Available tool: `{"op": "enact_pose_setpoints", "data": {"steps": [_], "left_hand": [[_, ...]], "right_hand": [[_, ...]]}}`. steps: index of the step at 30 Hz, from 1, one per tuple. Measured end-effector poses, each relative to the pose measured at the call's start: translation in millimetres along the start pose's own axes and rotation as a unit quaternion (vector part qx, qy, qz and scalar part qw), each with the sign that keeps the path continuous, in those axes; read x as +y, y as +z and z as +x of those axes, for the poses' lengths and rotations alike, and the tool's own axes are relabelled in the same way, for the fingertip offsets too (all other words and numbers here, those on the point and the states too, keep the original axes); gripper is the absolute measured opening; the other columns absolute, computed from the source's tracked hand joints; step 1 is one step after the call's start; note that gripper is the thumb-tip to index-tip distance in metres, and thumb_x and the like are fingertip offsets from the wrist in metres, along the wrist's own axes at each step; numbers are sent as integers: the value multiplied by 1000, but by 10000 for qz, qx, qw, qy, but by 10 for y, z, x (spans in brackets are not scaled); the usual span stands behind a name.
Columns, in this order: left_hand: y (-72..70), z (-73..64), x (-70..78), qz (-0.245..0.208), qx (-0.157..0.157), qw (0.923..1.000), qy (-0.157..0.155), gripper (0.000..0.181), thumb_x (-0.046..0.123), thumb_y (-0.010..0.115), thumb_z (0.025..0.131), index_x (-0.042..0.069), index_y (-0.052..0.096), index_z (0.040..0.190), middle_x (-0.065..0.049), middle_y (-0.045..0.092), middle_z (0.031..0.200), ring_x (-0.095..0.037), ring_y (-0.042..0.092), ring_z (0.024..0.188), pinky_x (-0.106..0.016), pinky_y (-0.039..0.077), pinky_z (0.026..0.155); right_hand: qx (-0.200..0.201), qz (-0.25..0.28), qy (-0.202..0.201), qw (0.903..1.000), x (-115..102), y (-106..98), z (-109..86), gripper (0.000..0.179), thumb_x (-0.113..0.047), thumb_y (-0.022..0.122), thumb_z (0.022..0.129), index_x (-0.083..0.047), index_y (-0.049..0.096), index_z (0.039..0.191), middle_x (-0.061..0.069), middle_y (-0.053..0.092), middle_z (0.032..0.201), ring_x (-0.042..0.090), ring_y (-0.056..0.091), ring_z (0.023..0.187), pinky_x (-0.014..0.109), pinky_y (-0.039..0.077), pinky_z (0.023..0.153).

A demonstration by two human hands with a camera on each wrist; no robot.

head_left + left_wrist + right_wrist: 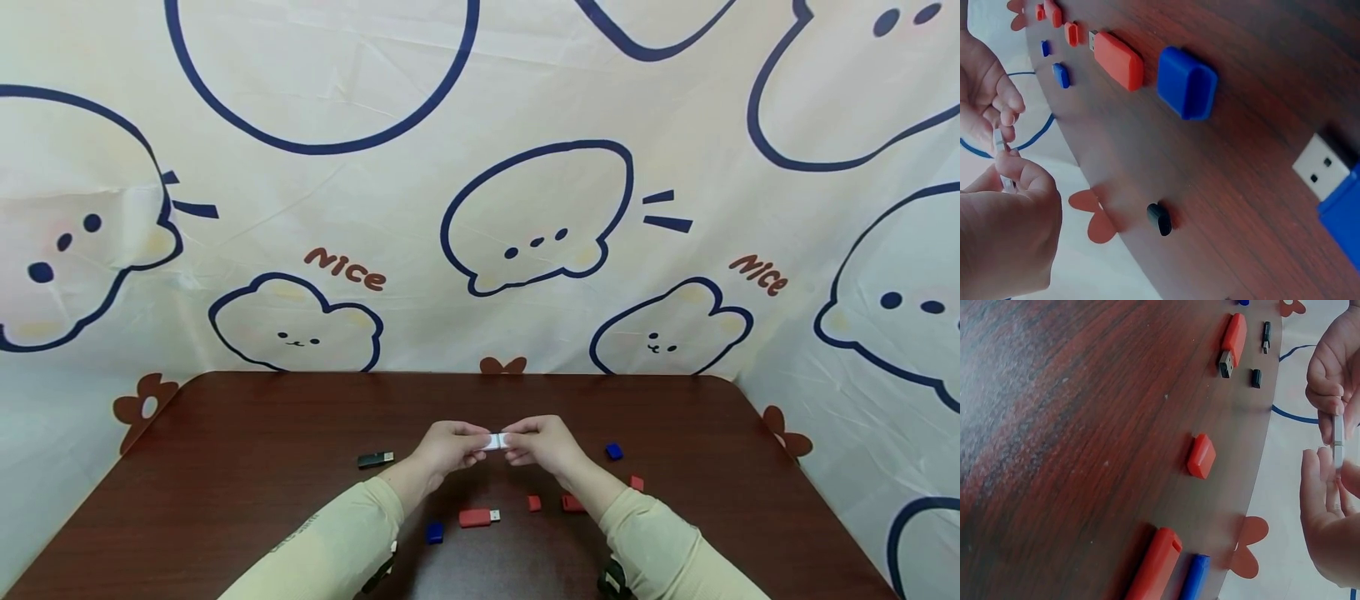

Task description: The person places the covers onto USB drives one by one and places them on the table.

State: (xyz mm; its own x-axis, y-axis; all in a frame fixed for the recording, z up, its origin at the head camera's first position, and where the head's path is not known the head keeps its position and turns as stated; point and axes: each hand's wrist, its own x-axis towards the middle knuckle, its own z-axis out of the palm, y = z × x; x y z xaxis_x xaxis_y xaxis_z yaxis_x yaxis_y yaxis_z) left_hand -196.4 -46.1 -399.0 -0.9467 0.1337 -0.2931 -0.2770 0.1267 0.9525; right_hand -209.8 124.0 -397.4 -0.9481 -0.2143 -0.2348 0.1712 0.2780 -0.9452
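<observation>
Above the dark worktop (300, 425), midway between its side edges, a white USB stick (492, 442) is pinched at opposite ends by left hand (447, 447) and right hand (546, 446), long axis roughly along the far edge, neither nearer.

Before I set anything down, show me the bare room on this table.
Bare: the table left of the black USB stick, and its far strip along the patterned cloth. Crowded: between the sleeves, with a red USB stick, small red cap and blue cap.

Plas. stick (491, 442), glossy wd. tbl (1097, 444)
</observation>
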Motion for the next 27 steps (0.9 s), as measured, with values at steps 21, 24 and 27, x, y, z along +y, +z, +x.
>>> {"op": "enact_pose_setpoints", "data": {"steps": [21,24,27], "left_hand": [[29,-51,75,-97,-126,9999,-68,23,7,61,89,-9,64,105,-9,64,86,-5,56,62,-20,52,66],[29,-60,78,-68,-98,9999,-50,23,7,61,89,-10,64,105,-9,63,84,-5,56,61,-19,52,64],[35,-64,80,-92,-59,9999,13,23,5,61,89,-11,63,104,-9,63,82,-5,55,60,-17,50,62]], "right_hand": [[-174,-288,-41,9994,-82,-47,-49,22,-6,61,89,9,65,104,21,68,88,10,65,63,33,57,69],[-177,-308,46,9994,-77,-39,-38,21,-6,61,89,8,65,104,20,68,86,10,64,63,32,57,68],[-170,-315,78,9993,-70,-34,-28,21,-6,61,89,8,65,104,18,68,84,10,64,63,32,57,68]]}}
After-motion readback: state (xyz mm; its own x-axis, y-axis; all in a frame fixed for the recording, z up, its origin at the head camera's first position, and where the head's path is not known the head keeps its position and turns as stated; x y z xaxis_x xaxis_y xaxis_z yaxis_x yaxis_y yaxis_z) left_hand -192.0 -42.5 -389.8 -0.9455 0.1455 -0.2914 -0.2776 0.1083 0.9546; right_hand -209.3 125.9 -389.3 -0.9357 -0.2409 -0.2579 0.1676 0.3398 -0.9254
